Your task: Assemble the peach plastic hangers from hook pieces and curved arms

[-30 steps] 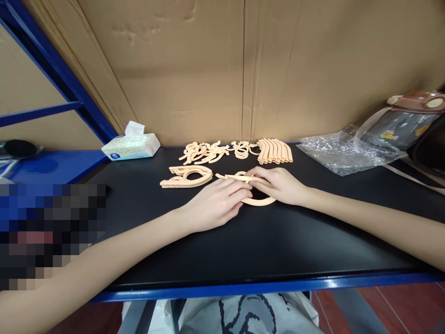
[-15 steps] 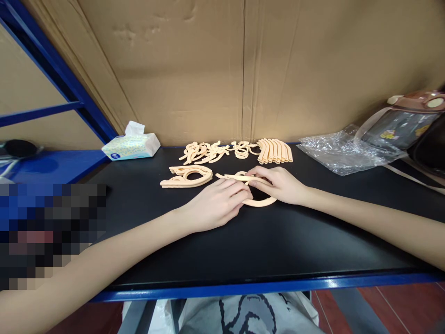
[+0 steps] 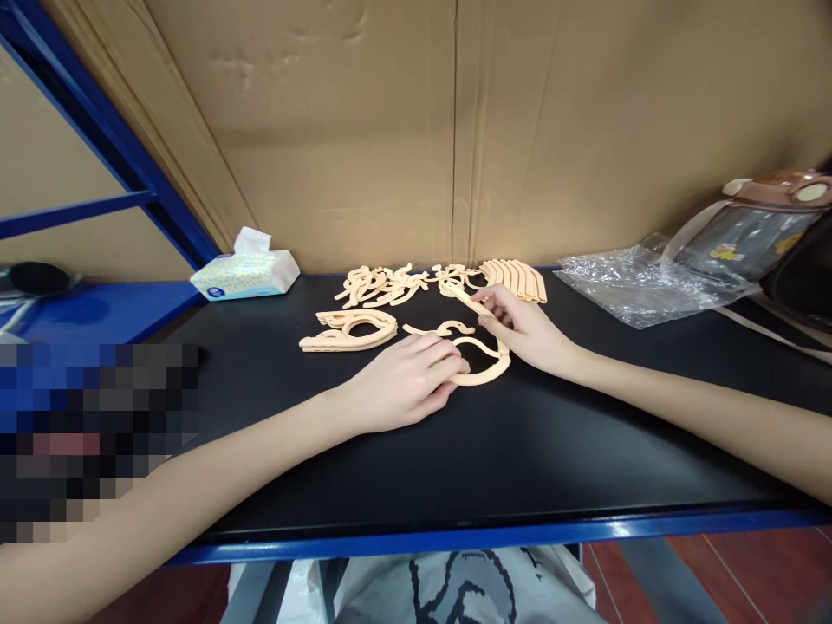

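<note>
A beige plastic folding hanger (image 3: 489,374) lies between my hands on the black tabletop, its curved lower part forming a loop. My left hand (image 3: 412,379) is closed around the left side of that loop, and its fingers hide part of it. Between the thumb and fingers of my right hand (image 3: 525,329) is the hanger's other arm (image 3: 465,300), tilted up and away from the loop. They seem to meet at a joint on the right. Just beyond my left fingers lies a loose hook-shaped piece (image 3: 445,329). Folded hangers (image 3: 351,341) rest left of it.
Along the back lie a heap of loose beige pieces (image 3: 383,284), a few small hooks (image 3: 453,277) and a row of curved arms (image 3: 520,276). A tissue pack (image 3: 245,272) stands at back left. Crumpled clear plastic (image 3: 640,277) and a water bottle (image 3: 747,230) are at right.
My right hand has raised and swung the hanger's arm up and away from the loop, uncovering the loose hook-shaped piece. My left hand has stayed almost in place on the hanger.
</note>
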The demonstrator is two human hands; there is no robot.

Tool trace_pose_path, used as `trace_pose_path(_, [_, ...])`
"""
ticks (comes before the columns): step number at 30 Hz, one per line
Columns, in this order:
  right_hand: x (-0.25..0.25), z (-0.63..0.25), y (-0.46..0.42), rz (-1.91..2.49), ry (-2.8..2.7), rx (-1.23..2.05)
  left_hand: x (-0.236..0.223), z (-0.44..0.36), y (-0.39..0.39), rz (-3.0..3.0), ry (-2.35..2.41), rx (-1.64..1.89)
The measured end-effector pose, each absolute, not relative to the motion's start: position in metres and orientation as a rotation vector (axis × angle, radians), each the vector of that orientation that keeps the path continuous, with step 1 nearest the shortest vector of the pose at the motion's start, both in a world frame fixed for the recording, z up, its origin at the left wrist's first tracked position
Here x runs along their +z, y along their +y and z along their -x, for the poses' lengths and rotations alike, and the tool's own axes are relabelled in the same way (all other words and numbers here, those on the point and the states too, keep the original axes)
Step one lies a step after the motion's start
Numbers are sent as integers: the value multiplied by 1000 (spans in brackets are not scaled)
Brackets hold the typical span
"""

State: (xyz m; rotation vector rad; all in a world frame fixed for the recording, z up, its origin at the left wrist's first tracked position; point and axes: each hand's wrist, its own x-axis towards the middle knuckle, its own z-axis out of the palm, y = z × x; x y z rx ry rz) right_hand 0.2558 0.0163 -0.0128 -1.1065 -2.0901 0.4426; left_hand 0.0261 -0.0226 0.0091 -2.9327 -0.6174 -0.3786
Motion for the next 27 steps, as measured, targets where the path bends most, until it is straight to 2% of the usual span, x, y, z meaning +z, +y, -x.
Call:
trace_pose_path(5, [-15, -255, 18, 1283, -2170, 230, 9, -27, -22, 2942, -606, -387])
trace_pose_path(11, [-18, -255, 18, 1254, -2314, 30, 9, -27, -22, 2966, -610, -426])
trace_pose_path(20, [-17, -259, 25, 761, -2671, 141, 10, -26, -23, 3005, -546, -399])
trace_pose_path(27, [-16, -259, 26, 689, -2737, 207, 11, -26, -23, 3007, -533, -384])
